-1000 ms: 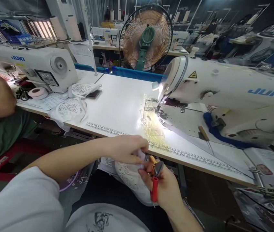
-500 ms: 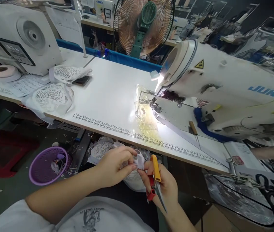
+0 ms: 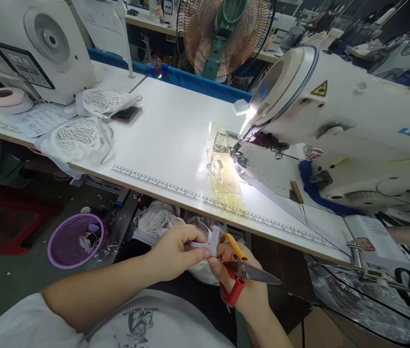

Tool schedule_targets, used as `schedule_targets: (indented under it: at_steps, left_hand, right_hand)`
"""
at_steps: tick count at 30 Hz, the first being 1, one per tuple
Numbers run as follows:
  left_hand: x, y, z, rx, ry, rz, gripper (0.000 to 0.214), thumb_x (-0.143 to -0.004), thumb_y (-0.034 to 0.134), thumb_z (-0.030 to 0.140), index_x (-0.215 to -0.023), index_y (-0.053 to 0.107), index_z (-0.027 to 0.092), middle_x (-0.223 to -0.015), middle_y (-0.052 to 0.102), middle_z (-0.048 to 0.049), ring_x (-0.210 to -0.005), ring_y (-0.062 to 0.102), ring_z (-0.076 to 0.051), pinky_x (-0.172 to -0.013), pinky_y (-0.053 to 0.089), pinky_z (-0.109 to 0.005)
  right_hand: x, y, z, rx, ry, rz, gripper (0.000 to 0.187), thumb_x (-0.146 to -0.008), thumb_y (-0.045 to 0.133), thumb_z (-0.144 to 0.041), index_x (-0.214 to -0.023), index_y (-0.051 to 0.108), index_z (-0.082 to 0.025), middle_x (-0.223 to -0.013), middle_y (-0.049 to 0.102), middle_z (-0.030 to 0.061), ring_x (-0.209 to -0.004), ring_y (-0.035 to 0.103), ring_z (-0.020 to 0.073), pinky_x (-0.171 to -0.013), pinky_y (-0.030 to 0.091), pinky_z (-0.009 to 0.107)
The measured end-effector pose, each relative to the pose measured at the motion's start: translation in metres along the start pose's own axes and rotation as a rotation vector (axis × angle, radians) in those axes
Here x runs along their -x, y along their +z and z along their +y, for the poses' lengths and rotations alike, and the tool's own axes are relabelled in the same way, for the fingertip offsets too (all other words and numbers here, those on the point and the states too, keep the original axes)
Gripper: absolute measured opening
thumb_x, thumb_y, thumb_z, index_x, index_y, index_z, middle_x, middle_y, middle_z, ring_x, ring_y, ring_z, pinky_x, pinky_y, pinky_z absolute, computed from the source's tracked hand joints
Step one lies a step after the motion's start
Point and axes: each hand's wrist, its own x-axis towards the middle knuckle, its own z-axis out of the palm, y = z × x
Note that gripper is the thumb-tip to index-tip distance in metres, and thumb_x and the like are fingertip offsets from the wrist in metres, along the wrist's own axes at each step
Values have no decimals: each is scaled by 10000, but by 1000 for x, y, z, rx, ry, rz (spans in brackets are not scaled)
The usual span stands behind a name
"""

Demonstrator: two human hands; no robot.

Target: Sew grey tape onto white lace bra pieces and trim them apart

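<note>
My left hand (image 3: 174, 252) pinches a white fabric strip (image 3: 215, 239) between thumb and fingertips, just in front of the table edge. Beside it, my right hand (image 3: 250, 290) is closed around scissors (image 3: 261, 274) with one orange and one red handle loop; the blades point right, away from the strip. The right thumb and fingertips also meet at the strip's lower end. White lace garment pieces (image 3: 157, 218) lie below and behind the hands, partly hidden by them and by the table.
A JUKI sewing machine (image 3: 364, 111) with a lit needle area stands on the white table (image 3: 168, 130). A screwdriver-like tool (image 3: 297, 192) lies by it. Lace cups (image 3: 77, 140) are at left, near a phone (image 3: 127, 114). A purple basket (image 3: 58, 246) stands on the floor.
The scissors have turned in my right hand, their blades swinging from pointing down to pointing right. The strip now stands more upright between my hands. The view has shifted slightly.
</note>
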Motion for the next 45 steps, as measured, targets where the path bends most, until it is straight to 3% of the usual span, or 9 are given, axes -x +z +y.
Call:
schedule_targets:
  at_steps: [6,14,18,25,31,35,39,42,45]
  left_hand:
    - [1,8,-3,40,66,90,127,-702,553,263,-632,530,160,-636,482,9,-637,440,-127,-628,346,-262]
    - [-3,8,-9,147,-94,91,171,-682,546,326,-655,481,169,-626,446,20,-596,397,-117,-575,328,-252]
    - [-4,8,-11,142,-109,117,168,-674,549,317,-645,470,171,-614,421,28,-596,392,-115,-575,330,-246]
    - [-1,5,-13,99,-67,64,204,-704,584,350,-709,564,148,-665,511,-1,-636,450,-131,-612,358,-255]
    - [-2,7,-17,196,-139,47,240,-685,617,371,-657,526,151,-598,455,23,-578,407,-108,-555,323,-236]
    - [-3,7,-16,283,-206,39,261,-647,635,369,-626,483,158,-553,405,47,-516,354,-82,-512,280,-222]
    - [-4,4,-12,280,-243,37,256,-608,630,355,-593,463,161,-521,366,61,-475,298,-63,-472,233,-208]
    - [-4,1,-9,248,-242,22,233,-602,609,339,-576,457,164,-499,344,67,-460,273,-59,-453,215,-205]
    - [-5,0,-8,205,-240,12,223,-611,596,333,-569,450,170,-488,338,68,-450,275,-60,-443,211,-206]
  right_hand:
    - [-5,1,-3,-121,130,-29,234,-742,657,-268,-685,437,-213,-675,530,-4,-595,500,129,-527,449,259]
    - [-6,4,-6,-64,169,-24,231,-737,647,-286,-690,433,-210,-717,562,12,-606,493,131,-506,420,246]
    - [-3,8,-6,-33,196,-20,206,-725,654,-260,-720,454,-211,-668,516,-7,-589,470,131,-508,405,251]
    - [-11,11,-10,-244,294,-30,285,-737,644,-338,-666,402,-206,-642,486,-25,-509,381,84,-453,358,221]
    - [-10,13,-10,-280,350,-53,316,-715,658,-412,-696,419,-206,-645,478,-32,-503,373,79,-450,358,213]
    - [-14,-7,-12,-131,305,-263,287,-773,572,-462,-760,443,-205,-667,465,-24,-518,388,92,-461,374,222]
    - [-17,-45,-11,238,169,-478,277,-770,545,-470,-831,478,-209,-738,494,1,-632,457,147,-560,421,263]
    - [-17,-63,-12,552,192,-576,252,-754,560,-446,-735,454,-218,-683,499,-8,-595,463,155,-536,401,263]
    - [-15,-65,-16,781,208,-607,301,-725,591,-465,-677,414,-226,-658,529,-6,-567,486,163,-503,381,257]
